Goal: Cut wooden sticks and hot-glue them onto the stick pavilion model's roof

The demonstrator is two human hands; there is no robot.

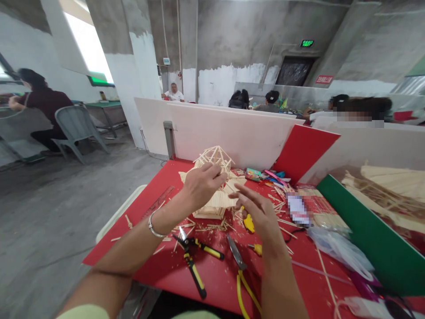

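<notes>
A model building of pale wooden sticks (217, 200) stands on the red tabletop (156, 270), with an open stick roof frame (215, 153) on top. My left hand (204, 181), a bangle at its wrist, reaches across the upper part of the model. Its fingers are pinched together, and what they hold is hidden. Just right of the model, my right hand (260, 210) has its fingers stretched and apart, with nothing visible in them. Shears with black and yellow handles (195, 257) and a yellow-handled cutting tool (238, 259) lie closer to me.
Loose sticks and chips (212, 226) litter the table. A ruler (157, 201) lies at the left. At the right are stick bundles (327, 212), a plastic bag (338, 248) and a green board (361, 230). White partition panels (229, 133) border the back; other people sit beyond.
</notes>
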